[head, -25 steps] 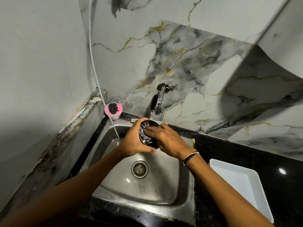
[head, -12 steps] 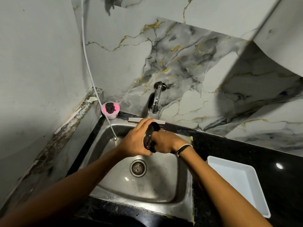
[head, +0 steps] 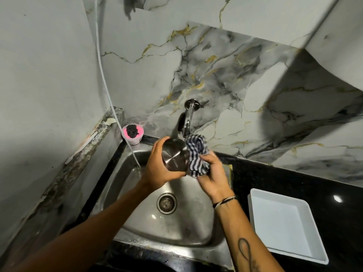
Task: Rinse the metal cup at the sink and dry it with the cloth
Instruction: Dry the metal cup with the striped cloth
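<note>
Cloth now out of the cup, bunched in right hand; left hand still clasping cup.

The metal cup, shiny steel, lies tilted with its base toward the camera, above the sink. The striped cloth, bunched, touches its right side.

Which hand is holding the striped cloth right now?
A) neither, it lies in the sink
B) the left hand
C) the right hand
C: the right hand grips the bunched striped cloth against the metal cup, which the left hand holds over the sink.
</note>
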A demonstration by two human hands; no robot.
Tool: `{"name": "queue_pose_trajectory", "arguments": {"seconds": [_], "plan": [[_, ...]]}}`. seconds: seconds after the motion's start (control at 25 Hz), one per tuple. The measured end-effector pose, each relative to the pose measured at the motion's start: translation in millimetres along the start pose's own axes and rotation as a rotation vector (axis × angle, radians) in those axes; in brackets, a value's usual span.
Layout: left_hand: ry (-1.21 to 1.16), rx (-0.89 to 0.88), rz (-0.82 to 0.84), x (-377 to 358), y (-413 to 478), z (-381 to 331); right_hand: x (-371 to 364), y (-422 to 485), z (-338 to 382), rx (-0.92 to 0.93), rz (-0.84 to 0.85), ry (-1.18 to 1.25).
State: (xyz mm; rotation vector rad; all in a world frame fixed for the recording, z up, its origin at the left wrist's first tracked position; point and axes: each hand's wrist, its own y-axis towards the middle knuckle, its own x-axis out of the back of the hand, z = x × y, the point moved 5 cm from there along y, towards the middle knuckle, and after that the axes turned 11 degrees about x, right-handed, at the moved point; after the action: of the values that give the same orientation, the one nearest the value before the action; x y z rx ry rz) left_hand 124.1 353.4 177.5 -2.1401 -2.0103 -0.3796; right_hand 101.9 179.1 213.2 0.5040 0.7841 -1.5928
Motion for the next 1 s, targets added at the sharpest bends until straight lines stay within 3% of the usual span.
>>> {"name": "queue_pose_trajectory", "arguments": {"seconds": [0.12, 0.24, 0.32, 0.44, 0.48, 0.6, 0.72, 0.76, 0.88, 1.0], "plan": [[-0.457, 0.347, -0.038, 1, -4, 17, 19, -12, 41, 0.36, -0.112, -0.641], [-0.858, 0.516, 0.004, -20, -6, 15, -3, -47, 22, 0.72, 0.251, -1.387], [-0.975, 0.59, 0.04, -34, -12, 8, -7, -50, 6, 0.838, 0.371, -1.654], [-1.027, 0.63, 0.063, -42, -19, 3, -9, -35, 25, 0.752, 0.152, -1.575], [-1.037, 0.629, 0.055, -42, -19, 3, -13, -39, 26, 0.782, 0.149, -1.588], [-1.036, 0.607, 0.058, -41, -18, -3, -25, -59, 14, 0.948, 0.37, -1.712], [-1.034, 0.621, 0.06, -43, -24, -8, -22, -45, 34, 0.772, 0.165, -1.55], [-1.047, 0.613, 0.067, -42, -26, -10, -28, -50, 37, 0.794, 0.164, -1.557], [-1.065, 0.61, 0.167, -41, -30, -13, -48, -67, 29, 0.93, 0.418, -1.59], [-1.049, 0.612, 0.318, -50, -40, -24, -49, -36, 51, 0.723, 0.342, -1.455]]}}
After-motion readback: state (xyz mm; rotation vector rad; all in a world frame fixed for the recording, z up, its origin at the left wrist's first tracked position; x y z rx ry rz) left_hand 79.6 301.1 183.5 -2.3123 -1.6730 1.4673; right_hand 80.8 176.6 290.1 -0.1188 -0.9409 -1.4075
